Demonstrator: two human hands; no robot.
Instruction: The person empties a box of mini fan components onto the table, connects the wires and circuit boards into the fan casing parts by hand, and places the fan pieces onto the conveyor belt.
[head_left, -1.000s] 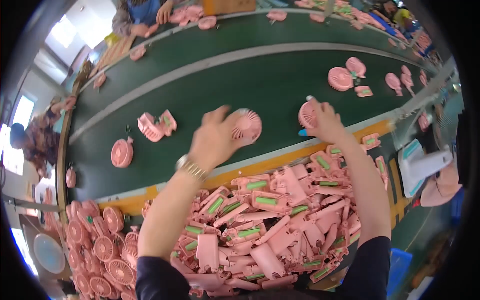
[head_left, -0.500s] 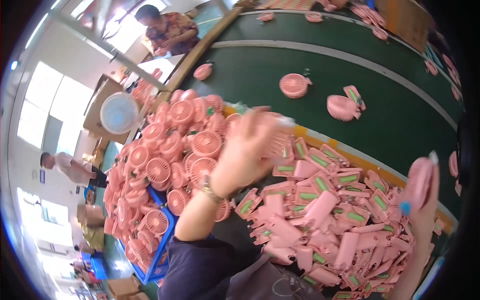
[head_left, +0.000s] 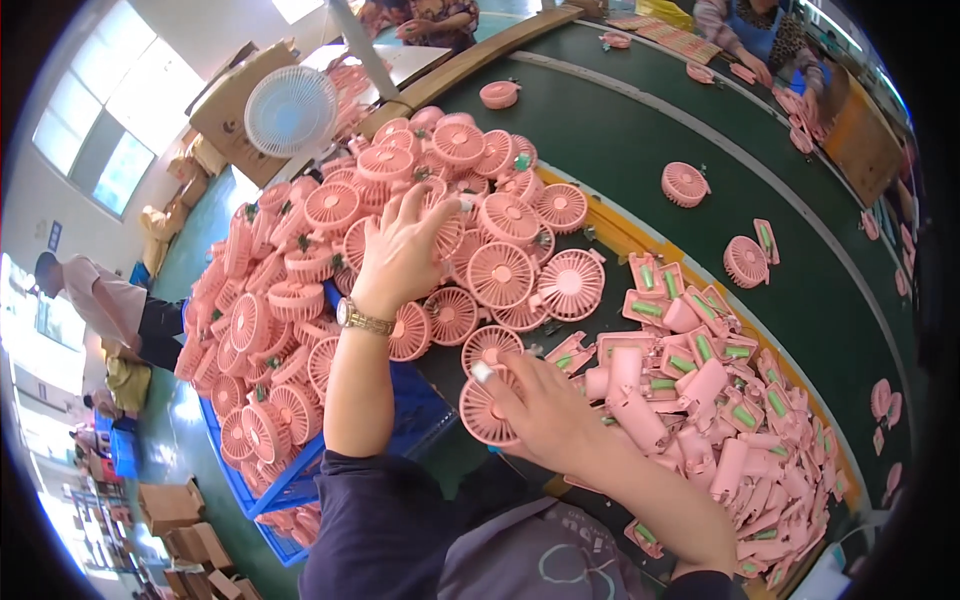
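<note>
My left hand (head_left: 402, 252) reaches into a big heap of round pink fan heads (head_left: 340, 260), its fingers curled over one fan head (head_left: 445, 232) near the top of the pile. My right hand (head_left: 540, 410) lies lower, with its thumb and fingers closed on the rim of another pink fan head (head_left: 482, 412). To the right of it spreads a pile of pink fan bodies with green inserts (head_left: 720, 400). A watch sits on my left wrist.
A green conveyor belt (head_left: 650, 130) runs past with single pink fan heads (head_left: 685, 184) on it. A blue crate (head_left: 420, 420) shows under the heap. A white fan (head_left: 290, 108) stands at the back. Other people work at the far side and at the left.
The view has swung left from the belt to the heap of fan heads. My left hand now reaches onto the pile, and my right hand has come down onto a fan head.
</note>
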